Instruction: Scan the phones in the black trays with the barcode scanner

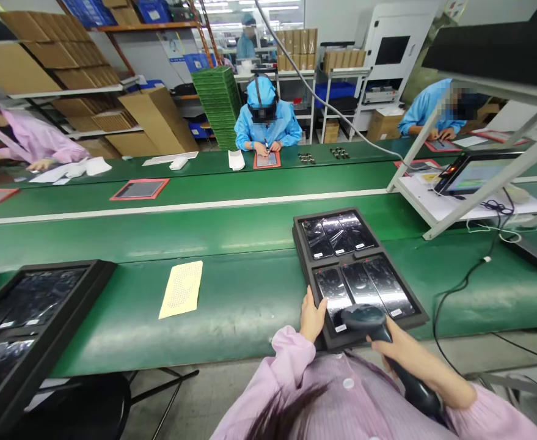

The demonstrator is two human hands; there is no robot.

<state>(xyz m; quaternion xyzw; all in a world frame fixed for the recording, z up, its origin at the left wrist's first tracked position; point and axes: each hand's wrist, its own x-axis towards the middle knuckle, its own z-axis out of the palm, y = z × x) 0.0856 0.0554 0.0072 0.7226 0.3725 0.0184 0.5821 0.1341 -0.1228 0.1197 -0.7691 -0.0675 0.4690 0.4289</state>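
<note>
My right hand is wrapped round the handle of a dark barcode scanner. The scanner's head is over the near row of a black foam tray and covers part of the phone-like panels there. My left hand grips the tray's near left edge, with the thumb on top beside a panel. Two rows of glossy black panels lie in the tray, wrapped in clear film, each with a small white label. The tray rests at the near edge of the green workbench.
A yellow sticker sheet lies left of the tray. Another black tray of panels stands at far left. On the right are a metal-framed stand with a screen and loose cables. Several co-workers sit along the line.
</note>
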